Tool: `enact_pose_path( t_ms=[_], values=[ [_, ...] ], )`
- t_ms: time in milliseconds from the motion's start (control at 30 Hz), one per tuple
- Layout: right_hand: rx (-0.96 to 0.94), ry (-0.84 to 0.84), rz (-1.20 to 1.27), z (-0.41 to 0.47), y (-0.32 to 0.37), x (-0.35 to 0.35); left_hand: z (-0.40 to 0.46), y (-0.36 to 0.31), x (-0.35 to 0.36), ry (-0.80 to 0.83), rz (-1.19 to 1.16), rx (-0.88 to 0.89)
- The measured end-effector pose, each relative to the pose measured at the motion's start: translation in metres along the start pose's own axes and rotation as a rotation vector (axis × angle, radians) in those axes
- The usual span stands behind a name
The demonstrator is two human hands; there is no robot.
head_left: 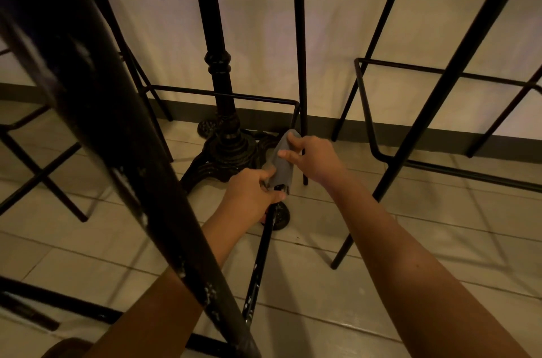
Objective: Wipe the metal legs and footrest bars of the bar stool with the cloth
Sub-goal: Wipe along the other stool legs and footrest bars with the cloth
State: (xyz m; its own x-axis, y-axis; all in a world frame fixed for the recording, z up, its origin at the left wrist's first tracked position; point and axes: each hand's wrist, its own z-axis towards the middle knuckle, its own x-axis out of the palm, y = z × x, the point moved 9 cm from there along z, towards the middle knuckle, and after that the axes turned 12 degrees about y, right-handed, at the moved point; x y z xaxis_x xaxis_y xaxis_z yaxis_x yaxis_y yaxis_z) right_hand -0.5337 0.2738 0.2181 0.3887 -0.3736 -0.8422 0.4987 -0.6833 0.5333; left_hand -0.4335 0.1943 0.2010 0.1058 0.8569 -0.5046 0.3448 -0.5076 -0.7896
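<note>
While my left hand grips the stool leg and cloth bottom, my right hand pinches its top; it could slip off, seemingly loosely wrapped.

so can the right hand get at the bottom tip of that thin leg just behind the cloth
Probably yes. The right hand, pinching the cloth, sits right beside the thin leg, and nothing lies between it and the leg's tip on the floor.
</note>
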Motion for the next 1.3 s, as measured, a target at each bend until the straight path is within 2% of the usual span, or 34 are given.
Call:
enact_pose_path(
  t_ms=[200,300,433,533,633,800,1167,1300],
  values=[
    [-0.001,-0.013,0.006,-0.005,0.002,0.002,-0.003,0.002,-0.001,-0.015,-0.009,0.001],
    [-0.053,-0.018,0.021,-0.014,0.006,0.005,-0.003,0.003,-0.009,-0.098,0.134,0.024],
    [-0.059,0.003,0.071,-0.013,0.004,0.004,-0.001,-0.009,-0.016,-0.193,0.160,0.111],
    [0.030,-0.111,0.232,-0.006,-0.013,-0.012,0.011,-0.024,-0.009,-0.166,0.179,0.161],
    [0.135,-0.205,0.292,0.007,-0.030,-0.025,0.021,-0.031,-0.006,-0.185,0.148,0.189],
    [0.204,-0.078,0.296,0.032,-0.036,-0.015,0.028,-0.033,-0.007,-0.225,0.152,0.201],
    [0.267,-0.065,0.355,0.046,-0.040,-0.009,0.010,-0.023,-0.005,-0.260,0.152,0.208],
    [0.266,-0.022,0.223,0.039,-0.031,-0.009,0.012,-0.025,-0.007,-0.233,0.176,0.190]
  ],
)
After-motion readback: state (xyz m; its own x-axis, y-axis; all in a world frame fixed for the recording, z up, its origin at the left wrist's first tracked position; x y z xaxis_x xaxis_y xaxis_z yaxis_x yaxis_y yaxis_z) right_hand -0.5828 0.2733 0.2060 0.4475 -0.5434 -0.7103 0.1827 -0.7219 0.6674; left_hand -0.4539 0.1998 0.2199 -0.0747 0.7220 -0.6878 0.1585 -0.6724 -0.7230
